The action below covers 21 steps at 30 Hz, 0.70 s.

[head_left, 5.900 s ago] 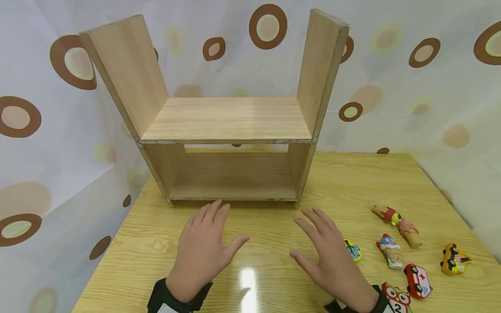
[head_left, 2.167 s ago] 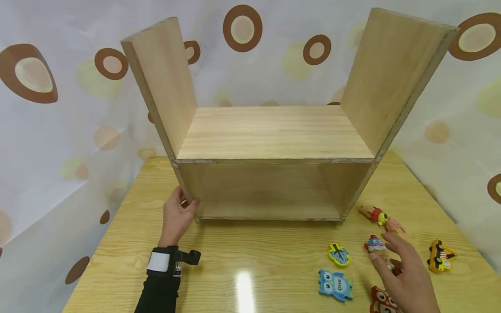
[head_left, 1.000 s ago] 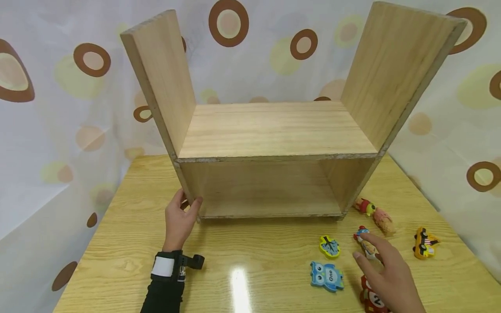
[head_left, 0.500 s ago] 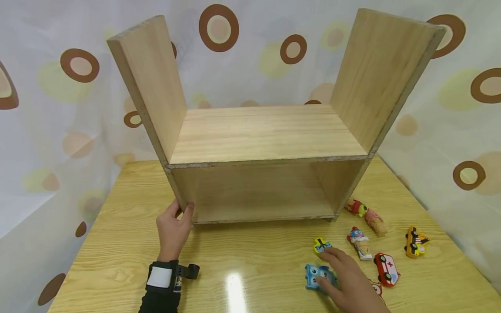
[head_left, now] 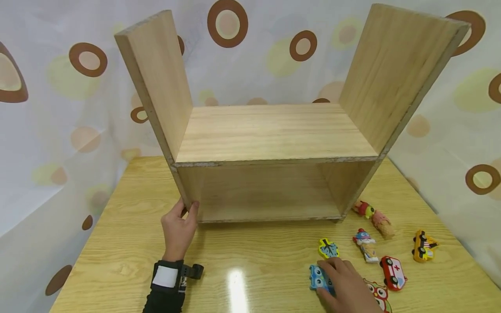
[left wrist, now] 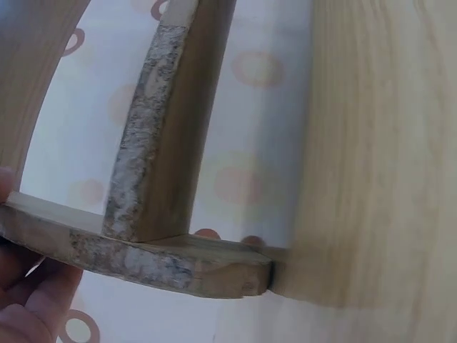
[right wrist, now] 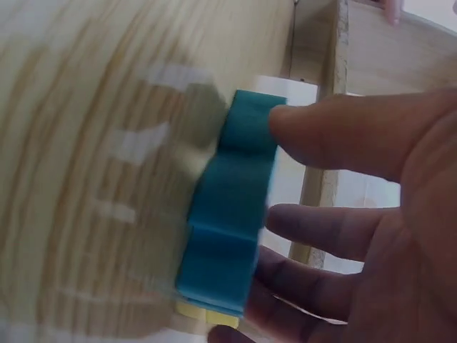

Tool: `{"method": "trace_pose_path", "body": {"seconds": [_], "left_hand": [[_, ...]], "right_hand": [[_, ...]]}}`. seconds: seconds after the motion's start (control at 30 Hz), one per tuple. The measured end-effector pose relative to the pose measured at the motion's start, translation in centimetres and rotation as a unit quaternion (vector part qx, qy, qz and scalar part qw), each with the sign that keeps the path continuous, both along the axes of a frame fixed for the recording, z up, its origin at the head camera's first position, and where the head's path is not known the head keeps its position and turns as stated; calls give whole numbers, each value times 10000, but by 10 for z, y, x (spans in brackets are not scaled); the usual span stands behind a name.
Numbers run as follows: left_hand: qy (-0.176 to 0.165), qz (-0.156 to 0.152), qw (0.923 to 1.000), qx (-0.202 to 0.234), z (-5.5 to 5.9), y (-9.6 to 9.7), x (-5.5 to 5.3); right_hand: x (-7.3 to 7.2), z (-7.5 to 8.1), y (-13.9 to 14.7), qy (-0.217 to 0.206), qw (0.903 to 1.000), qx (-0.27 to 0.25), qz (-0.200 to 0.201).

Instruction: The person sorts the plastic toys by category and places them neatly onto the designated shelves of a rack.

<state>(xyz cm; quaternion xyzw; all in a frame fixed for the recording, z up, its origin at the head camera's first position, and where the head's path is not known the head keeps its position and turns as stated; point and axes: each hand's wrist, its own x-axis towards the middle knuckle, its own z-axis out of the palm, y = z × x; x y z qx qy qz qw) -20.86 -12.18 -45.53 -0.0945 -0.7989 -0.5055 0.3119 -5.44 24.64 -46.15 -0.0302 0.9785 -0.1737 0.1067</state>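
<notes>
A pale wooden shelf with tall side panels stands on the table. My left hand grips the lower front edge of its left side panel, thumb on the inner side and fingers outside. In the left wrist view, the panel's rough edge runs past the fingers. At the lower right, my right hand holds a blue owl toy between thumb and fingers, covering part of it. In the right wrist view, the thumb touches a corner of the owl's teal side. A yellow-rimmed tree toy lies just beyond that hand.
Right of my right hand lie a red owl toy, a red-and-white ambulance, an ice-cream figure and a yellow truck. More ice-cream figures lie beside the shelf's right foot. A patterned sheet hangs behind.
My left hand went from above the table to the shelf's left panel. The shelf now stands closer to the toys. My right hand moved left from over the toys onto the blue owl toy.
</notes>
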Motion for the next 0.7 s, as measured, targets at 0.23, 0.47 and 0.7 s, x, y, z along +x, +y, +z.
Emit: {"method": "trace_pose_path", "body": {"seconds": [0.23, 0.47, 0.7], "left_hand": [[-103, -27, 9998, 160, -5, -6, 1], [-54, -147, 9999, 23, -11, 0, 1], [62, -175, 9998, -89, -8, 0, 1]], "right_hand": [[-8, 1, -7, -211, 9995, -244, 65], [-14, 2, -10, -733, 9935, -867, -48], [-15, 0, -15, -291, 9872, -1340, 808]]}}
